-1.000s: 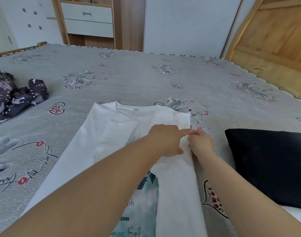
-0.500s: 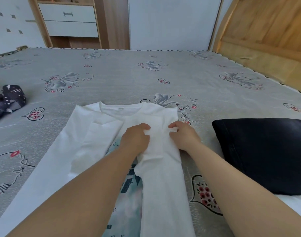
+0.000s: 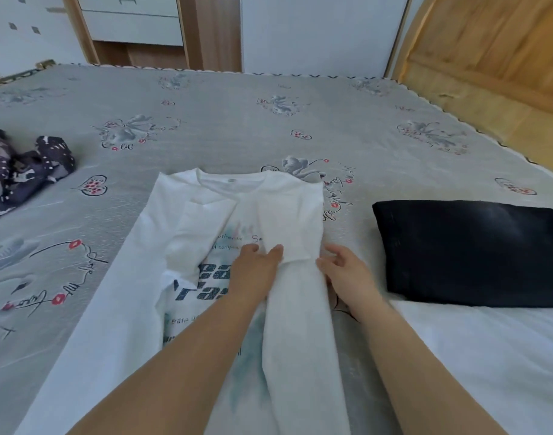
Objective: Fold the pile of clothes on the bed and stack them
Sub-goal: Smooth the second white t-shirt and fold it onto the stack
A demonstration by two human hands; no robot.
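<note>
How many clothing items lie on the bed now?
3: white T-shirt under the hands, dark patterned garment at left, folded black item at right. More may lie outside view.

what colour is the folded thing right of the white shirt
Black folded garment, plain with no print visible; clearest in the head view.

Soft even daylight, faint shadows, mild blur throughout, wide-angle bending at the edges

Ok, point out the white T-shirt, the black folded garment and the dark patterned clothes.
white T-shirt [image 3: 278, 211], head view, folded-in right side.
black folded garment [image 3: 469, 249], head view, its top face.
dark patterned clothes [image 3: 54, 153], head view, its right lobe.
</note>
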